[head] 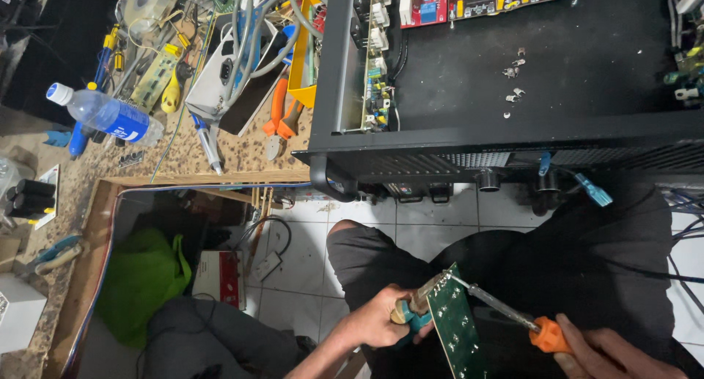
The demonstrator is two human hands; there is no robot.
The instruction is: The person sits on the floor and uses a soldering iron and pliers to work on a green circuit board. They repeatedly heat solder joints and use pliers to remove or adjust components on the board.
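hands working a green board over the lap

the left hand [381, 322] is closing its fingers around a small tool with a teal-and-tan grip [411, 313], pressing it against the edge of a green circuit board [455, 324] that is sitting tilted above the person's dark-trousered lap, low in the view. the right hand [601, 350] is wrapping around the orange handle of a soldering iron [546, 333], its metal shaft reaching up-left so the tip is touching the board's upper corner — whether the left hand is also pinching the board itself, i cannot tell.

above the hands, a black open chassis [513, 141] is resting on the bench edge, with loose screws [513, 75] lying on its dark floor and red boards at its far side. on the speckled bench to the left, a clear plastic bottle [103, 113] is lying on its side, wearing a blue wrap label and a white cap. orange-handled pliers [279, 115] are lying near a grey box [227, 71]. below the bench — a green bag [143, 276] and a small red-and-white carton [220, 278] are sitting side by side.
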